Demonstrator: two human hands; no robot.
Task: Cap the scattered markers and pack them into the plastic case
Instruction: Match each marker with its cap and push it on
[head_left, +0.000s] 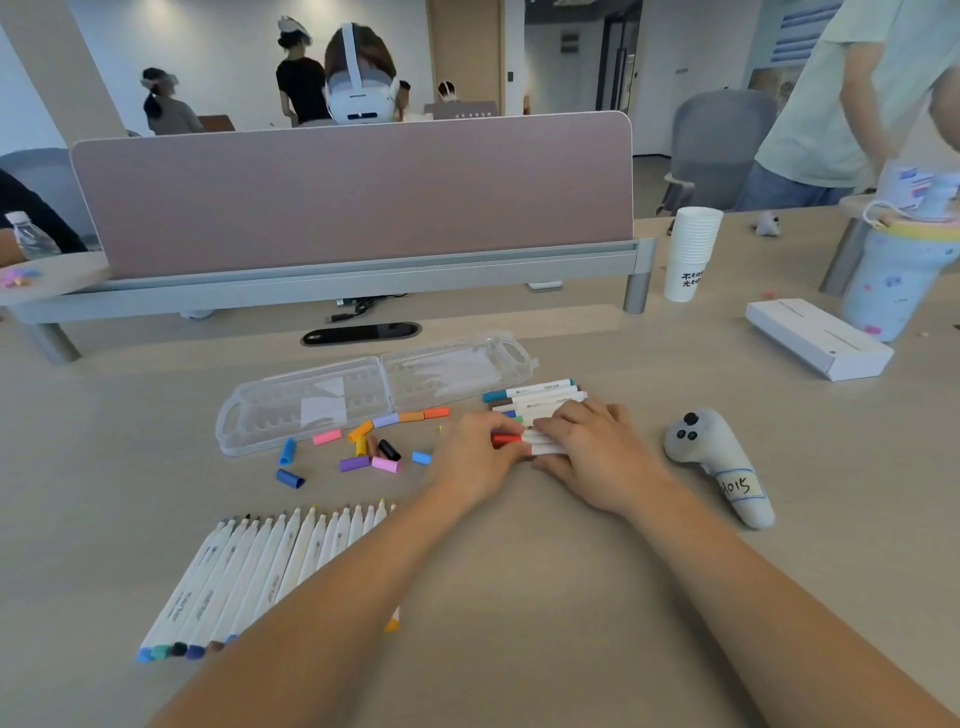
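Where my two hands meet at mid-desk, a red-capped marker (506, 440) lies crosswise between them; my left hand (475, 457) has its grip pinched on the red cap end, fingers curled round it; my right hand (589, 447) has its fingers bent down over the white barrel of the same marker, gripping it from the other side. Just beyond my knuckles lies a bunch of capped markers (535, 397), side by side, caps pointing left; some are hidden under my right hand. Left of my hands the loose caps (363, 441) are scattered, blue, pink, purple, orange and black, just in front of the plastic case (270, 410), which lies opened flat with a white slip showing in one half. Nearer me, at the left, a row of uncapped markers (270, 561) lies fanned, tips pointing away, my left forearm crossing its right end. On the desk (519, 597), right of my hands, lies a grey controller (717, 462) with a handwritten label; further back are a stack of white paper cups (691, 254) and a flat white box (818, 338); a pink divider panel (353, 197) stands along the far edge.
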